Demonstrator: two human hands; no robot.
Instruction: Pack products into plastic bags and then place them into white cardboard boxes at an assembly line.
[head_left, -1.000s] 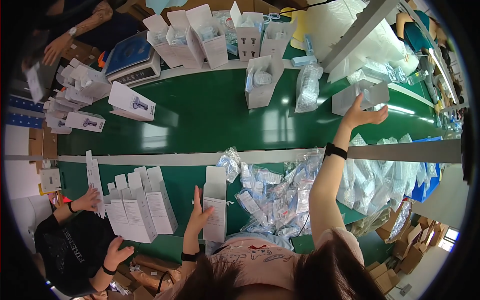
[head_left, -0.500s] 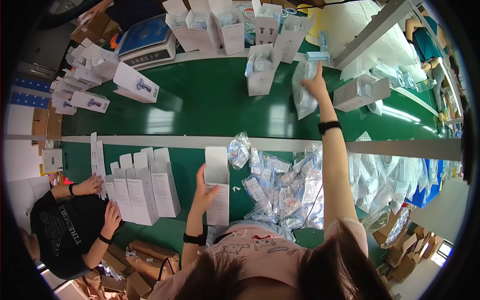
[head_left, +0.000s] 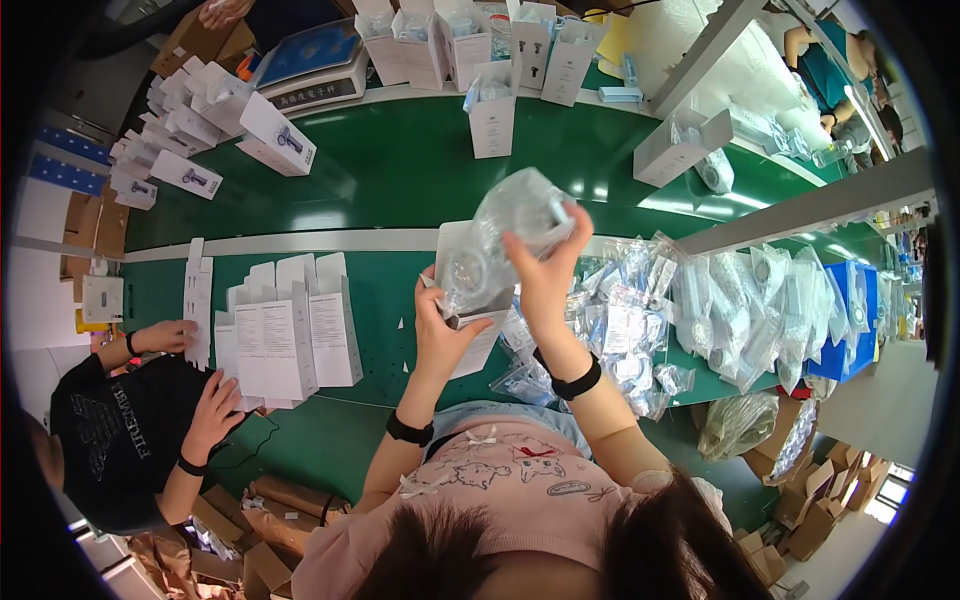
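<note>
Your right hand (head_left: 546, 275), fingers curled, now grips the clear wrapped packet (head_left: 512, 212) over the white box (head_left: 482, 352) your half-closed left hand (head_left: 443, 335) still holds.

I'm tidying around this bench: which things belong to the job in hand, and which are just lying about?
Job in hand:
bubble-wrapped item, held in the right hand
open white box, held by the left hand
bagged packets piled nearby, likely

Seemingly lying about:
cardboard cartons on the floor
crumpled plastic bag

1 blue-topped electronic scale (head_left: 308, 56) sits at upper left; at lower right, 1 crumpled plastic bag (head_left: 738, 427) lies near brown cardboard boxes (head_left: 815, 512).
</note>
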